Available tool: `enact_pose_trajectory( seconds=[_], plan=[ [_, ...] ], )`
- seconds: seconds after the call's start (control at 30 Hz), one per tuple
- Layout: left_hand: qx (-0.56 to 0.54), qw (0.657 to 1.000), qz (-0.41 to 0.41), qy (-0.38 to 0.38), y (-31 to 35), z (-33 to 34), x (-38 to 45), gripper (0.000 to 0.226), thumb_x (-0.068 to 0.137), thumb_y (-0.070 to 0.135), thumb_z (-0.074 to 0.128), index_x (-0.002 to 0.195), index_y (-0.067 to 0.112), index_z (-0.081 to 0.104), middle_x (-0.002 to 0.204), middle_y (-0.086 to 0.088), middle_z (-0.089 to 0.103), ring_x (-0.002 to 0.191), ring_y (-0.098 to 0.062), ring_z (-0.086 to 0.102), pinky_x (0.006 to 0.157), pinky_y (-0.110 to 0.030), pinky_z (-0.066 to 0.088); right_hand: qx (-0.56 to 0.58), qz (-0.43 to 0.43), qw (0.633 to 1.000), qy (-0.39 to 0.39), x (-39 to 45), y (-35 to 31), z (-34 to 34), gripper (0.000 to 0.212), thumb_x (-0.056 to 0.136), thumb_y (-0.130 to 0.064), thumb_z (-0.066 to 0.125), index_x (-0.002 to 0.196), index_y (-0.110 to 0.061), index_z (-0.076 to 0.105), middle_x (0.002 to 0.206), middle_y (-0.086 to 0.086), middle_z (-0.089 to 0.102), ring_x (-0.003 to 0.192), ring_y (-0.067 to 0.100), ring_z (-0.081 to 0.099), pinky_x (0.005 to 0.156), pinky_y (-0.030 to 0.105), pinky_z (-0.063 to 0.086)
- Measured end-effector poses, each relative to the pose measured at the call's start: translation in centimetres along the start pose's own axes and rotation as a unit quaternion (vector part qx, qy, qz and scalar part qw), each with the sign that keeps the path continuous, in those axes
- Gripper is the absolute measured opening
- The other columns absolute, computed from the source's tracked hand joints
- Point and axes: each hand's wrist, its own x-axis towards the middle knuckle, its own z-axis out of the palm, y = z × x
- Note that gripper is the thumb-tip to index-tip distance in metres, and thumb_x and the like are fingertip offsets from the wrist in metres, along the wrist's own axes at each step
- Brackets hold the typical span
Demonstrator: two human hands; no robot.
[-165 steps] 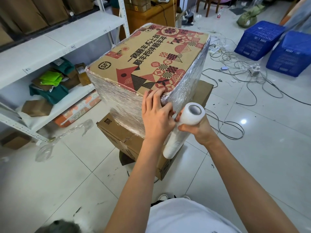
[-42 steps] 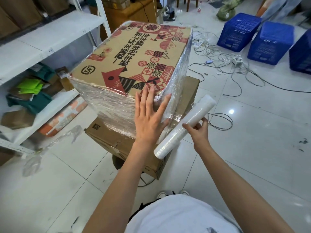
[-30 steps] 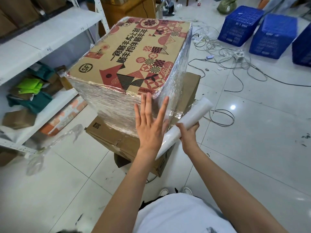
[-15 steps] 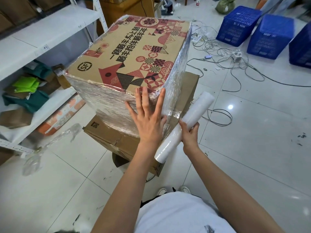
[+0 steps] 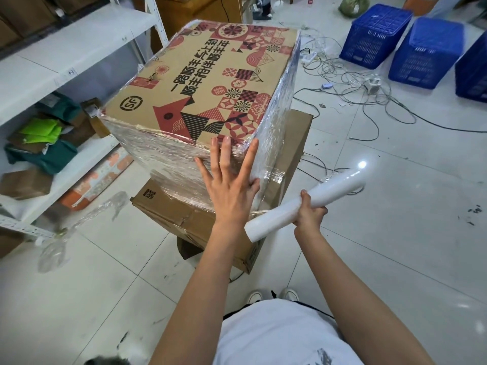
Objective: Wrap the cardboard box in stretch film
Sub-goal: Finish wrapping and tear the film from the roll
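The box (image 5: 208, 83) is brown corrugated cardboard, rectangular, with red and black geometric print and bold characters on its bare top. It fills the upper middle of the frame, resting on a plainer, flatter carton (image 5: 184, 217) that stands on the glossy white tile floor (image 5: 395, 246). The box's near side and right side are covered in film (image 5: 163, 159) that looks silvery, wrinkled and finely creased, with a bunched ridge along the near top edge.

The left hand (image 5: 228, 185) lies flat on the box's near right corner, fingers straight and spread, fingertips (image 5: 226, 142) reaching the top edge and the thumb lying along the wrapped corner edge. It presses the film down there.

The right hand (image 5: 309, 210) is lower and to the right, just off the box's corner, its fingers curled round a roll (image 5: 305, 205). The roll is a smooth white cylinder, tilted up toward the right, its lower end near the left wrist. A thin taut strand of film runs from the roll toward the box's corner under the left hand.

At the left stands a white metal shelf (image 5: 68, 46) holding green cloth and small cartons. Blue perforated plastic crates (image 5: 400, 38) sit in the upper right, tangled cables (image 5: 350, 83) beside them. A crumpled scrap of clear film (image 5: 79, 222) lies on the floor at lower left.
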Motion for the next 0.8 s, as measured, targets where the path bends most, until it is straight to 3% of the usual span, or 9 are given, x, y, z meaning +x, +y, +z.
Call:
enact_pose_trajectory(
  seconds=[0.17, 0.3, 0.4, 0.57, 0.7, 0.8],
  plan=[
    [-0.003, 1.0, -0.002, 0.009, -0.2, -0.1, 0.1, 0.118, 0.067, 0.038, 0.082, 0.149, 0.043, -0.003, 0.148, -0.006, 0.013, 0.146, -0.019, -0.012, 0.109, -0.065, 0.018, 0.015, 0.012, 1.0, 0.023, 1.1, -0.4, 0.0, 0.053, 0.084, -0.031, 0.069, 0.114, -0.011, 0.031, 0.115, 0.007, 0.051, 0.099, 0.025, 0.055, 0.095, 0.048, 0.049],
    [-0.004, 1.0, 0.003, -0.002, -0.3, 0.2, 0.0, 0.113, 0.071, 0.041, 0.078, 0.149, 0.043, -0.003, 0.15, -0.002, 0.004, 0.145, -0.019, -0.013, 0.11, -0.064, 0.016, 0.033, 0.062, 0.995, 0.071, 1.9, -0.1, -1.0, 0.06, 0.084, -0.033, 0.066, 0.125, -0.007, 0.03, 0.122, 0.012, 0.05, 0.097, 0.029, 0.053, 0.092, 0.05, 0.05],
    [-0.014, 1.0, 0.01, -0.007, -0.3, 0.2, -0.1, 0.095, 0.078, 0.049, 0.061, 0.149, 0.042, -0.001, 0.15, -0.006, 0.01, 0.146, -0.019, -0.01, 0.109, -0.064, 0.017, 0.042, 0.094, 0.991, 0.089, 2.1, 0.3, -1.7, 0.063, 0.083, -0.036, 0.066, 0.126, -0.008, 0.031, 0.126, 0.012, 0.051, 0.102, 0.032, 0.055, 0.091, 0.051, 0.05],
    [-0.002, 1.0, 0.01, -0.014, -0.5, 0.2, 0.0, 0.093, 0.079, 0.057, 0.056, 0.149, 0.042, -0.002, 0.151, -0.004, 0.003, 0.146, -0.02, -0.011, 0.111, -0.063, 0.016, 0.047, 0.085, 0.99, 0.103, 2.3, -0.1, -1.7, 0.062, 0.083, -0.035, 0.066, 0.125, -0.008, 0.03, 0.13, 0.013, 0.05, 0.109, 0.035, 0.053, 0.095, 0.052, 0.047],
    [0.005, 1.0, 0.001, 0.005, -0.6, 0.2, 0.3, 0.11, 0.072, 0.046, 0.077, 0.149, 0.042, -0.001, 0.149, -0.007, 0.015, 0.145, -0.02, -0.012, 0.111, -0.063, 0.015, 0.012, 0.065, 0.996, 0.058, 2.0, 0.1, -1.8, 0.069, 0.081, -0.037, 0.071, 0.126, -0.007, 0.028, 0.116, 0.009, 0.049, 0.1, 0.029, 0.052, 0.088, 0.044, 0.051],
    [-0.002, 1.0, -0.003, 0.001, -0.3, 0.2, 0.3, 0.116, 0.069, 0.038, 0.081, 0.149, 0.042, -0.004, 0.149, -0.006, 0.015, 0.145, -0.02, -0.014, 0.112, -0.062, 0.011, -0.07, 0.036, 0.997, -0.002, 1.6, -0.1, -1.5, 0.07, 0.075, -0.026, 0.078, 0.117, -0.01, 0.024, 0.114, 0.008, 0.045, 0.098, 0.025, 0.051, 0.094, 0.04, 0.05]
  ],
)
